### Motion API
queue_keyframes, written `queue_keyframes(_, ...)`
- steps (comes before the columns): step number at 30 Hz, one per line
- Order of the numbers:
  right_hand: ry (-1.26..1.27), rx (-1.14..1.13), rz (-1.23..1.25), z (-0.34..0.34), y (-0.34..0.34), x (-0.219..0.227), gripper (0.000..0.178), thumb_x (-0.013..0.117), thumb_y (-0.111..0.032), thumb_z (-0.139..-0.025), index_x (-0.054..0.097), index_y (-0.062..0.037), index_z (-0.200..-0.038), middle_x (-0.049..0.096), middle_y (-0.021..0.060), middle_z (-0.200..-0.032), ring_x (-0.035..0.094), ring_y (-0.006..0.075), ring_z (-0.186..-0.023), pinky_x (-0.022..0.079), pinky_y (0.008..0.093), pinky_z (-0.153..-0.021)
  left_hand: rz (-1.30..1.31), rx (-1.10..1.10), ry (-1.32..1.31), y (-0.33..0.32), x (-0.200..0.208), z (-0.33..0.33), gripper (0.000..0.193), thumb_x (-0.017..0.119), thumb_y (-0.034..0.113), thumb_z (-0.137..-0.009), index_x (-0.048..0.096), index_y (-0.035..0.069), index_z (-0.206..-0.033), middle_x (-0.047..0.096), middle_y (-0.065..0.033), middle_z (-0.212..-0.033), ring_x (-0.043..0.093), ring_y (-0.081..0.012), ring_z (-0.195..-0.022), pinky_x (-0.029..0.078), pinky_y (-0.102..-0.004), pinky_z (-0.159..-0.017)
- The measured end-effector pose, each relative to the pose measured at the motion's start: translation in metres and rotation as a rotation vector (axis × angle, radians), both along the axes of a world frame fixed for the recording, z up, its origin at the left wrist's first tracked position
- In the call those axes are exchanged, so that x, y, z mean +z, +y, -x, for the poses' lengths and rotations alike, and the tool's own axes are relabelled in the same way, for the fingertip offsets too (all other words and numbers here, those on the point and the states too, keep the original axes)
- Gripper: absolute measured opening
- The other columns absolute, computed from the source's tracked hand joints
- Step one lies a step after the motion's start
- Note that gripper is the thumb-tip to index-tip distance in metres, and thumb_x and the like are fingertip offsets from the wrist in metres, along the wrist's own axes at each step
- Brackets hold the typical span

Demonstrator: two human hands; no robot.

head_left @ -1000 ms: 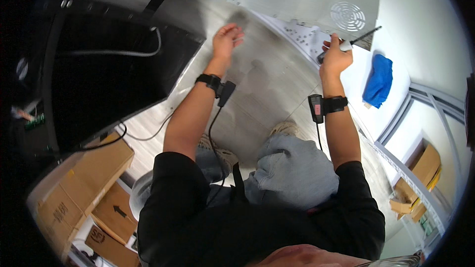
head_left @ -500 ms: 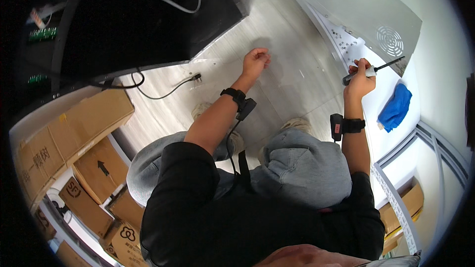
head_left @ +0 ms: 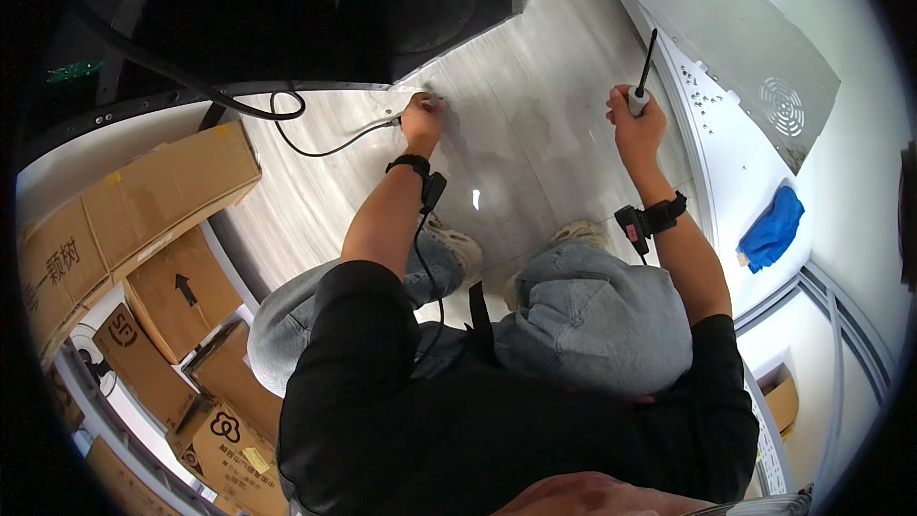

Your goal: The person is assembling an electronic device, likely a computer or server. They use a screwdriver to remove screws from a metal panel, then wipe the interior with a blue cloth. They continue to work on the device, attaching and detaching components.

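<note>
My right hand is closed around a screwdriver. Its dark shaft points away from me, and a pale grip shows above the fingers. Near the lower edge of a large black cabinet, my left hand is low over the floor with its fingers curled in. What they hold, if anything, is blurred and cannot be made out. Right beside that hand lies the plug end of a thin black cable. Small screws are scattered on a white surface to the right of my right hand.
A grey metal panel with a round vent stands at the far right. Below it lies a blue cloth-like item. Cardboard boxes are stacked at the left. Pale wood-look flooring runs between cabinet and panel.
My left hand has moved left and down to the cable's plug by the cabinet. My right hand has come inward, away from the screws, and the screwdriver has swung from pointing right to pointing away.
</note>
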State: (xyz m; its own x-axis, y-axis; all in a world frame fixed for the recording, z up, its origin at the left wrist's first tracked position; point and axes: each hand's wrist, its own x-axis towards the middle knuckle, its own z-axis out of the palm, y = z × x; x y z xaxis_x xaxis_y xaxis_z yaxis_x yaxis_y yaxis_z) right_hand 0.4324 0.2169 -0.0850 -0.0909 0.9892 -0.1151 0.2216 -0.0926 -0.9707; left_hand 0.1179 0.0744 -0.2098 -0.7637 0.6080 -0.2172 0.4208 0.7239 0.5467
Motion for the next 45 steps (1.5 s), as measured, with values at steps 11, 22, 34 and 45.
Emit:
queue_keyframes(11, -0.074, 0.018, 0.157, 0.012, -0.029, -0.041, 0.013, 0.065, -0.014, -0.084, 0.061, -0.0019, -0.085, 0.063, 0.0035, -0.069, 0.058, 0.0094, -0.058, 0.048, 0.0252, -0.054, 0.199, 0.142, -0.01, 0.018, -0.015, -0.004, 0.04, 0.063, 0.041, -0.079, 0.066, 0.004, -0.093, 0.068, -0.0147, -0.087, 0.065, -0.0321, -0.084, 0.05, -0.0392, -0.075)
queue_keyframes(22, -0.083, 0.108, 0.115, -0.002, -0.033, -0.057, 0.018, 0.065, -0.021, -0.084, 0.063, -0.0033, -0.088, 0.064, 0.0085, -0.069, 0.06, 0.0164, -0.06, 0.047, 0.0298, -0.057, -0.017, 0.044, -0.657, 0.051, 0.003, -0.052, 0.018, 0.056, 0.018, -0.083, 0.062, 0.002, -0.085, 0.062, -0.007, -0.075, 0.058, -0.0165, -0.065, 0.046, -0.0294, -0.058)
queue_keyframes(34, -0.072, -0.245, -0.114, -0.157, -0.056, -0.05, 0.03, 0.062, -0.003, -0.077, 0.051, -0.0064, -0.104, 0.057, 0.0056, -0.081, 0.055, 0.0122, -0.071, 0.044, 0.0271, -0.062, -0.526, -0.796, -0.638, 0.159, 0.091, -0.318, 0.013, 0.065, 0.014, -0.082, 0.069, 0.003, -0.088, 0.063, -0.0038, -0.074, 0.054, -0.0101, -0.063, 0.043, -0.025, -0.056)
queue_keyframes(45, -0.224, -0.706, -0.111, -0.242, -0.074, -0.04, 0.036, 0.063, 0.001, -0.071, 0.051, 0.0002, -0.106, 0.056, 0.0119, -0.091, 0.055, 0.0196, -0.079, 0.046, 0.0313, -0.072, -0.493, -1.024, -0.091, 0.176, 0.08, -0.404, 0.018, 0.066, 0.025, -0.083, 0.072, 0.011, -0.093, 0.063, -0.0093, -0.062, 0.057, -0.0188, -0.049, 0.044, -0.0275, -0.049)
